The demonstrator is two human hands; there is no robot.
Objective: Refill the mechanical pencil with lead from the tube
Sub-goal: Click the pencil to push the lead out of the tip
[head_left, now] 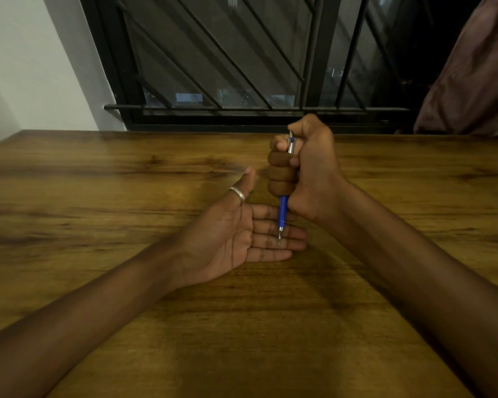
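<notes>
Nearest, two bare forearms, reaching in from the lower corners and converging over the brown wood-grain tabletop (98, 179).

Further in, left of centre, the left hand (236, 234): palm up, released, holding nothing. Fingers (270, 245) straight and pressed side by side, pointing to the right. Thumb raised away from the palm, with a silver ring (237, 193) round it.

Just beyond and to the right, the right hand (302, 173), clenched in a fist round the mechanical pencil (283, 209). All four fingers wrapped about the upper barrel, thumb bent over the top end. Pencil held close to upright, leaning slightly. Blue lower barrel sticking out below the fist, silver clip section showing between the curled fingers higher up. Metal tip pointing down at the left hand's outstretched fingers, either touching them or hanging just above; impossible to tell which. Pencil lifted well clear of the wood.

Beyond the far edge of the tabletop, a dark window (213, 53) behind black metal bars, some upright, some slanted. To its left, a pale wall (26, 67). At the far right, dull maroon cloth (472, 76) hanging down.
</notes>
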